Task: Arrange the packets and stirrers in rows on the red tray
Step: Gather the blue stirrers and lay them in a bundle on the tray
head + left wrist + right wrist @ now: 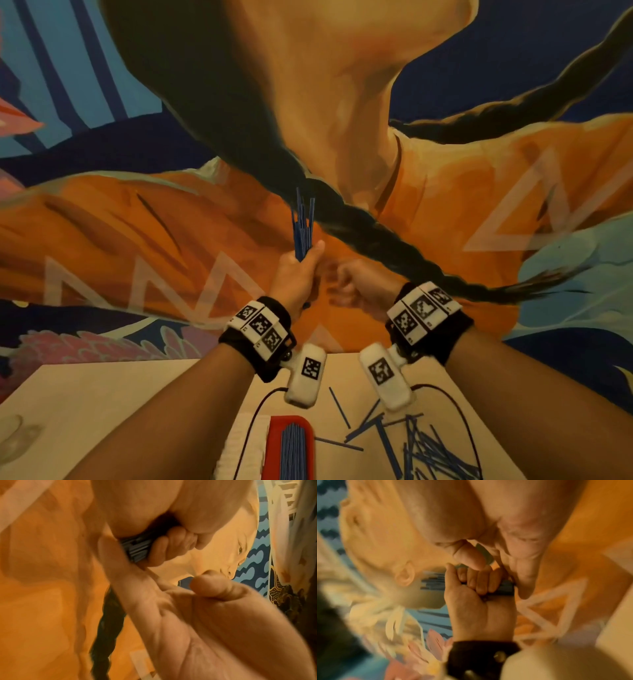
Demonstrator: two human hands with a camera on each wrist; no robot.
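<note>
Warm, orangey, pretty dim light all round. Head view is sharpest but heavily bowed at the edges by the wide lens. Both wrist views are soft and smeary, close-up skin out of focus, backgrounds blurred.

a bunch of sticks [301, 226] stands up in the left hand [296, 279], with the right hand [356, 286] just beside it. below on the table [102, 404], more sticks lie in the tray [291, 445], and loose sticks [421, 445] lie to its right
</note>
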